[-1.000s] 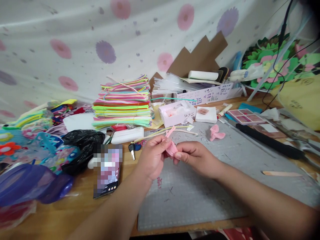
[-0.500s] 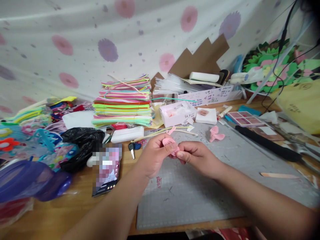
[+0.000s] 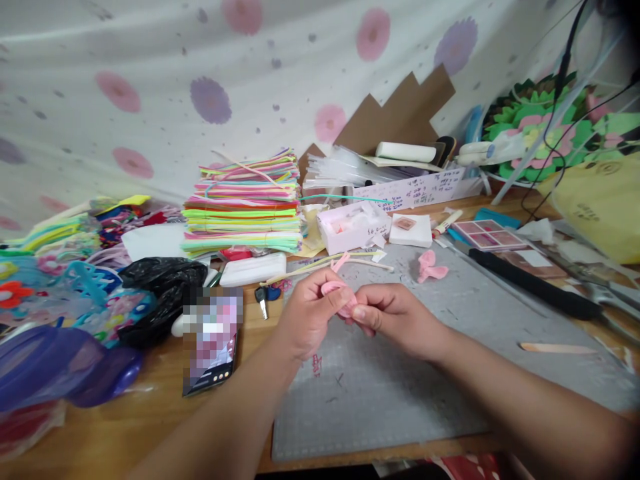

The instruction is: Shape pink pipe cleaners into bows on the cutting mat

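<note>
Both my hands meet above the grey cutting mat [image 3: 410, 387] and pinch a small pink foam piece [image 3: 340, 297] between them. My left hand [image 3: 307, 317] grips it from the left with thumb on top; a thin pink strip sticks up behind the fingers. My right hand [image 3: 395, 313] pinches its right side with thumb and forefinger. A second pink foam shape [image 3: 430, 267] lies on the mat farther back.
A stack of coloured foam sheets [image 3: 245, 210] stands behind, with a pink box [image 3: 350, 227] beside it. A phone [image 3: 213, 340], keys [image 3: 265, 295] and a black bag [image 3: 160, 287] lie left. A black ruler [image 3: 535, 283] and wooden stick [image 3: 555, 347] lie right.
The pink piece has been folded or rolled down tighter between my fingers; my right thumb has closed over it. Both hands stay in about the same spot.
</note>
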Action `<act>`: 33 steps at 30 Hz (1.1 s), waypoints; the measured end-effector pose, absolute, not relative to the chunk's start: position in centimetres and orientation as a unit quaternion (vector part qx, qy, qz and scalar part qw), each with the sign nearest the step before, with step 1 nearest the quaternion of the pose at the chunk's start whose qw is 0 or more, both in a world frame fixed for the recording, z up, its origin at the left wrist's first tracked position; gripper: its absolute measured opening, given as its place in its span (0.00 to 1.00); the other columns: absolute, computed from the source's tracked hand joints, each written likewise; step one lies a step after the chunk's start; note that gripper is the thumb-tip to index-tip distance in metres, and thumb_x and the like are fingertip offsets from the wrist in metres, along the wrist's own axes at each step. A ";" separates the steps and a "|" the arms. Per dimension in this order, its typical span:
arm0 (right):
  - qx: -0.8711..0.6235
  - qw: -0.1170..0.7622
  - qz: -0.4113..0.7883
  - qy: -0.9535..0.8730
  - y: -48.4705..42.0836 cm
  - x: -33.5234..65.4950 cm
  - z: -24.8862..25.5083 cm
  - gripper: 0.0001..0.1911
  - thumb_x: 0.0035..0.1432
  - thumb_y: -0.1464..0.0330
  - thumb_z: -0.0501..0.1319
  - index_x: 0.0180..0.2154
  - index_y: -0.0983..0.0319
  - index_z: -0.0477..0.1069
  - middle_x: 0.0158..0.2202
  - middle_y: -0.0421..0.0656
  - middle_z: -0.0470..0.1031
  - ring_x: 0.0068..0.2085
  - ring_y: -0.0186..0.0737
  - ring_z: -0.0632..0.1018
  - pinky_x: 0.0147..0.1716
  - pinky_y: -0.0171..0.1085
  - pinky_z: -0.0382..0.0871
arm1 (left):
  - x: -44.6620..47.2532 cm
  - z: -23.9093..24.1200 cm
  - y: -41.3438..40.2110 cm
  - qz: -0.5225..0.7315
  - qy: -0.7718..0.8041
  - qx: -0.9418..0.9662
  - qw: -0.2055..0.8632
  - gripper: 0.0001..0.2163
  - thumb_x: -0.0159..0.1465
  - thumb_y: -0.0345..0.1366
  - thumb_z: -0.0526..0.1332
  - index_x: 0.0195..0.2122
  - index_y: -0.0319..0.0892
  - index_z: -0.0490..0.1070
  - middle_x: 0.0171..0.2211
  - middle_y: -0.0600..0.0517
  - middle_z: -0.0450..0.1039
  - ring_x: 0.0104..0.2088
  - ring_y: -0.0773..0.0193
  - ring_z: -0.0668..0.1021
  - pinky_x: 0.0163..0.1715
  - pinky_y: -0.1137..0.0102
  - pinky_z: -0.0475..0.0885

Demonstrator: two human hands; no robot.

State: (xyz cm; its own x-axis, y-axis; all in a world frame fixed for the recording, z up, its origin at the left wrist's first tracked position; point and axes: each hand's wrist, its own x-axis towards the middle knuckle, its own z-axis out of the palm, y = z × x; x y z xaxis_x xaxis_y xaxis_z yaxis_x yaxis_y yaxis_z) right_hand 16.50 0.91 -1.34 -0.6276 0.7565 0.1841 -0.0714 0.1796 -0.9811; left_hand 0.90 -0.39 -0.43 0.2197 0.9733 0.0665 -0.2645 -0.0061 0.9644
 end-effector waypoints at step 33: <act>-0.259 0.338 0.563 -0.708 1.2 16.2 -2.2 0.14 0.57 0.63 0.59 0.24 0.64 0.68 0.22 0.37 0.65 0.25 0.31 0.65 0.26 0.31 0.57 | 0.2 -0.4 0.3 0.519 0.428 0.500 0.546 0.08 0.56 0.35 0.62 0.24 0.39 0.68 0.19 0.56 0.69 0.20 0.71 0.70 0.21 0.77 0.64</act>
